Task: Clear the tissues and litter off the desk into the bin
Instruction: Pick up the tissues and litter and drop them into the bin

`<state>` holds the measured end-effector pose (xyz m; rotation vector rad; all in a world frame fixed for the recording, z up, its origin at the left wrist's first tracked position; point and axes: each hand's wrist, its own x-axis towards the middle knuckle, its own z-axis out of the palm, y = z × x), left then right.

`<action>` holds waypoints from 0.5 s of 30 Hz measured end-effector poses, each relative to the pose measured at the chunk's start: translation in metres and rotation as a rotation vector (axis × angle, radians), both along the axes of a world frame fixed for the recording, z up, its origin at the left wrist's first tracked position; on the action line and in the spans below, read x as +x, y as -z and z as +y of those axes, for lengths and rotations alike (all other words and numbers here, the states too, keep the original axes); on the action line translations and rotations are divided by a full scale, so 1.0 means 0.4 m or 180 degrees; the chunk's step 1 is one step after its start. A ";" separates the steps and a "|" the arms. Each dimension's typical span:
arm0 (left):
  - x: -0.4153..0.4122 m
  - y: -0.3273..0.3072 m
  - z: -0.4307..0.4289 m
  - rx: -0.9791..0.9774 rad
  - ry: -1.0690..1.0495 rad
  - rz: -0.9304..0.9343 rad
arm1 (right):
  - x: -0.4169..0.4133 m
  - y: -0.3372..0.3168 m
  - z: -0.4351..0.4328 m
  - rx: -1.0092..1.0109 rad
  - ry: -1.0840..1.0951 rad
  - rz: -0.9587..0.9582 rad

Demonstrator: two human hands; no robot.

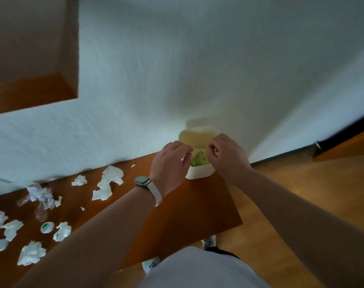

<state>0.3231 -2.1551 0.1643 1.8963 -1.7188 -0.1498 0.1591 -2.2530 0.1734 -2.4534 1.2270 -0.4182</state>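
Note:
A small white bin (pixel 198 173) stands at the desk's far right corner against the wall, its cream lid (pixel 194 136) tipped up. Something green (pixel 200 160) lies inside. My left hand (pixel 170 163), a watch on its wrist, hovers at the bin's left rim with curled fingers. My right hand (pixel 227 157) is over the right rim, fingertips drawn together above the opening. Whether either hand holds anything is hidden. Several crumpled white tissues (pixel 108 181) lie on the brown desk (pixel 177 215) to the left, with a crinkled clear wrapper (pixel 39 196) and round paper lids (pixel 47 227).
The white wall runs along the desk's back edge. A wooden shelf recess (pixel 31 88) sits at the upper left. The desk's right edge ends just past the bin, with wooden floor (pixel 301 194) beyond and my feet below the front edge.

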 end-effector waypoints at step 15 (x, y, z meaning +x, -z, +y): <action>0.038 0.046 0.143 0.0644 -0.0761 -0.0611 | 0.106 0.023 -0.017 -0.0503 -0.2018 0.0051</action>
